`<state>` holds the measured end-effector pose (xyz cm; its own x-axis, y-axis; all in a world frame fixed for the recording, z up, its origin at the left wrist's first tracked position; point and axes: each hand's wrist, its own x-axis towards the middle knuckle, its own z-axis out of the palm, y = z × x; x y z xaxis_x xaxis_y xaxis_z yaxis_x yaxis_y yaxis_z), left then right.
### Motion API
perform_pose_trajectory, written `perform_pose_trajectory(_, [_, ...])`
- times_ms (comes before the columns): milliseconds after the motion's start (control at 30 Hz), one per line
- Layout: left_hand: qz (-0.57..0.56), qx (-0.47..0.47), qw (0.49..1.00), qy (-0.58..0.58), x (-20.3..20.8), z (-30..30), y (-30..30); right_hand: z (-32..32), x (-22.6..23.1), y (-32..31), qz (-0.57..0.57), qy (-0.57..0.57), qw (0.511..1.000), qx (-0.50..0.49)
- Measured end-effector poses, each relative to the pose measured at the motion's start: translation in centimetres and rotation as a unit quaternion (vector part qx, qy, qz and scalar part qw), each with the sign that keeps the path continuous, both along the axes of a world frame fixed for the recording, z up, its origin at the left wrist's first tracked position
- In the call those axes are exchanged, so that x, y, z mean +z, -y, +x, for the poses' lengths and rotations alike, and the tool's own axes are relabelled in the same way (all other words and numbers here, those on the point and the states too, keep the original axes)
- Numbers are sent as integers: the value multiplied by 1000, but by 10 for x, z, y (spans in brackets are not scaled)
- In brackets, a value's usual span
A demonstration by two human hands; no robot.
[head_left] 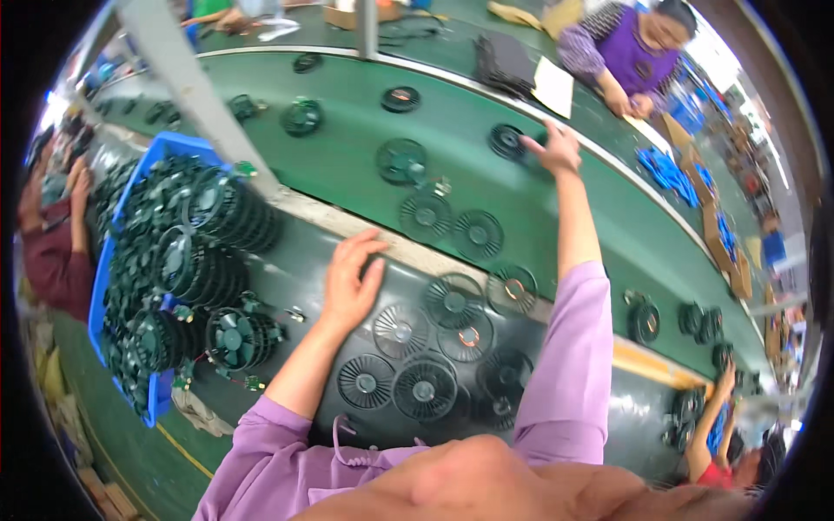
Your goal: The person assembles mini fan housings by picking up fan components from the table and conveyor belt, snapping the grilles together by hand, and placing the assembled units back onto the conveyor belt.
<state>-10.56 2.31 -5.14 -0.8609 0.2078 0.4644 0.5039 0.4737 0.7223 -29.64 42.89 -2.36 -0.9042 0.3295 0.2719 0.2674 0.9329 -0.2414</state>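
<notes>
Over the green conveyor belt (pixel 343 161), the right hand (pixel 556 151) reaches to two o'clock with fingers spread, right beside a black round part (pixel 506 141) at one o'clock; I cannot tell whether they touch. The left hand (pixel 352 284), at eight, has its fingers loosely apart near the belt's pale ledge (pixel 317 214). Slotted discs (pixel 424 390) lie at six.

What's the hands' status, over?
Right hand open beside black disc on green belt, contact unclear. Left hand empty. Nothing visible between right hand and disc.
</notes>
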Motion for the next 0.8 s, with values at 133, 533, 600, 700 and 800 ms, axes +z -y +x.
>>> perform_pose_trajectory(133, [9, -5, 1000, -11, -2, 4, 3, -12, -25, 11, -41, 63, 994, -84])
perform_pose_trajectory(533, [15, 7, 1000, 2, -4, 1, 9, 124, -12, 58, -169, 48, 910, 375])
perform_pose_trajectory(600, [25, 10, 1000, -1, -1, -5, 9, 153, 7, 77, -229, 80, 885, 397])
perform_pose_trajectory(700, [35, 3, 998, 44, 5, -10, 6, 190, 36, 100, -303, 114, 830, 454])
perform_pose_trajectory(800, [11, -30, 998, 60, 12, -21, -21, 230, 60, 106, -335, 181, 791, 478])
